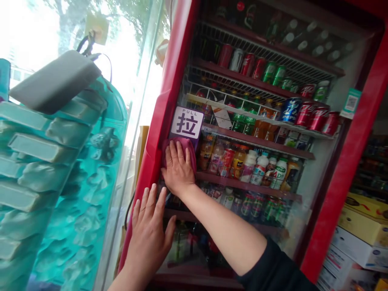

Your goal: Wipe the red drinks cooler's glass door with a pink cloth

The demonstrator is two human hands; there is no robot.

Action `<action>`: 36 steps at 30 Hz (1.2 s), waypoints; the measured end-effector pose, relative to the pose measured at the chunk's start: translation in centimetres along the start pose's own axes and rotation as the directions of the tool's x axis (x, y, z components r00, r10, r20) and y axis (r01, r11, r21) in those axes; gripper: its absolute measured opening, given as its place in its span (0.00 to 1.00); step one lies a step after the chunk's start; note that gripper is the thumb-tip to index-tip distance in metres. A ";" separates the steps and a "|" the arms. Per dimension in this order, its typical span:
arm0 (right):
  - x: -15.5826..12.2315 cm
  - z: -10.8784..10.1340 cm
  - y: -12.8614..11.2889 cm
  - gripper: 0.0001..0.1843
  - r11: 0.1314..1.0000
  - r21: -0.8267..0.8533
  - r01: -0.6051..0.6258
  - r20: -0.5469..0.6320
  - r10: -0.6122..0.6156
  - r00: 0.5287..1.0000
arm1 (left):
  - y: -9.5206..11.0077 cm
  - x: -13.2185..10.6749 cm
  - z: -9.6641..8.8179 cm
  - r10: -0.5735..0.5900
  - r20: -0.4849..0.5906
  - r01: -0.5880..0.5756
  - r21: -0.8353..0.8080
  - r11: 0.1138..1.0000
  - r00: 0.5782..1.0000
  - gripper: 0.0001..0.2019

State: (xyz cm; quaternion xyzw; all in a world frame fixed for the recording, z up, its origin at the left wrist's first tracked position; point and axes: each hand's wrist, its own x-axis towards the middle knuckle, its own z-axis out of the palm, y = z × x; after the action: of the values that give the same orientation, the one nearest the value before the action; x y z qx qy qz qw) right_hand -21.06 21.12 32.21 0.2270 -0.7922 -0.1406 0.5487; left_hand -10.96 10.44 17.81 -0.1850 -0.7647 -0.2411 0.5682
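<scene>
My right hand (178, 169) lies flat over a dark pink cloth (185, 142), pressing it against the glass door (306, 190) of a red drinks fridge, just below a white "PULL" sticker (186, 122). My left hand (150, 226) rests lower down with fingers spread flat on the glass beside the fridge's red left frame (157, 121). Behind the glass, shelves hold cans (306, 113) and bottles (257, 165) in rows.
A turquoise moulded ride or play structure (60, 182) with a grey pad (56, 81) on top stands at the left, in front of a bright window. Stacked cardboard boxes (360, 238) sit at the right of the fridge.
</scene>
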 end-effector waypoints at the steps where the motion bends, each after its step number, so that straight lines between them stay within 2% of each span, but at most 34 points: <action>1: -0.1 0.1 0.0 0.47 1.000 -0.001 0.018 0.006 -0.018 1.000 | -0.2 0.1 -0.2 0.005 -0.003 -0.005 -0.001 1.000 1.000 0.35; 5: 1.0 -0.9 2.2 0.47 0.992 -0.027 0.121 0.005 -0.121 0.993 | -0.5 1.2 -0.6 0.024 -0.006 -0.024 0.007 1.000 1.000 0.34; 8: 1.9 -2.6 5.2 0.46 0.995 -0.061 0.082 -0.042 -0.084 0.996 | -0.3 2.3 -0.6 0.024 -0.017 -0.024 -0.004 1.000 1.000 0.35; 10: 1.4 -3.9 7.6 0.46 0.996 -0.092 0.005 -0.050 -0.009 0.999 | -0.2 2.8 -0.6 0.026 -0.023 -0.027 -0.020 0.999 0.999 0.35; 12: 0.0 -5.1 10.4 0.46 0.980 -0.152 -0.125 -0.063 0.117 0.991 | -0.3 2.7 -0.7 0.024 -0.025 -0.025 -0.032 0.999 0.999 0.35; 14: -2.0 -6.2 13.2 0.47 0.924 -0.229 -0.308 -0.141 0.281 0.949 | -0.6 2.4 -0.8 0.019 -0.017 -0.019 -0.039 0.999 1.000 0.36; 16: -3.7 -7.0 15.4 0.46 0.861 -0.276 -0.428 -0.217 0.378 0.900 | -0.9 1.9 -0.8 0.014 -0.011 -0.014 -0.043 0.999 1.000 0.36; 18: -4.3 -7.3 16.2 0.46 0.813 -0.282 -0.510 -0.265 0.444 0.856 | -1.2 1.7 -0.9 0.007 -0.006 -0.008 -0.049 0.999 1.000 0.36; 20: -3.6 -7.1 15.4 0.46 0.779 -0.257 -0.572 -0.282 0.506 0.815 | -1.4 1.8 -1.0 0.005 -0.012 -0.006 -0.057 0.998 1.000 0.36; 21: -2.9 -6.9 14.5 0.45 0.780 -0.239 -0.579 -0.267 0.520 0.811 | -1.5 1.9 -1.0 0.004 -0.019 -0.005 -0.062 0.998 1.000 0.36; 22: -2.0 -6.7 13.4 0.45 0.794 -0.219 -0.568 -0.242 0.520 0.820 | -1.5 2.1 -1.0 0.005 -0.025 -0.007 -0.065 0.998 1.000 0.36; 23: -0.9 -6.4 12.1 0.45 0.832 -0.200 -0.518 -0.194 0.484 0.853 | -1.4 2.3 -1.1 0.009 -0.032 -0.011 -0.068 0.998 0.999 0.36; 25: 1.1 -5.9 9.8 0.43 0.925 -0.148 -0.350 -0.092 0.340 0.936 | -1.1 2.6 -1.1 0.023 -0.042 -0.026 -0.071 0.997 0.999 0.36; 26: 2.0 -5.7 9.0 0.44 0.955 -0.125 -0.270 -0.056 0.265 0.963 | -0.9 2.8 -1.1 0.032 -0.045 -0.036 -0.073 0.997 0.998 0.37; 28: 3.1 -5.4 8.2 0.45 0.972 -0.108 -0.208 -0.048 0.204 0.978 | -0.2 3.2 -0.8 0.040 -0.045 -0.043 -0.082 0.996 0.998 0.37; 30: 3.0 -5.5 8.6 0.46 0.982 -0.119 -0.146 -0.055 0.140 0.989 | 0.7 3.5 -0.3 0.036 -0.038 -0.040 -0.089 0.995 0.999 0.37; 33: 1.1 -6.3 11.2 0.45 0.990 -0.126 -0.063 -0.038 0.058 0.998 | 2.3 3.8 0.8 0.059 -0.017 -0.060 -0.086 0.994 0.998 0.38; 36: -2.1 -7.8 15.3 0.45 0.983 -0.135 -0.123 -0.053 0.117 0.992 | 3.9 4.0 2.2 0.084 0.011 -0.083 -0.081 0.993 0.996 0.39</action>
State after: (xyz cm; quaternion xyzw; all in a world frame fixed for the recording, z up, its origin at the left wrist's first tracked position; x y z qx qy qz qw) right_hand -16.32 35.53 40.48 0.1435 -0.7803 -0.1568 0.5881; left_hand -11.61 14.93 21.72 -0.2415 -0.7500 -0.2464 0.5643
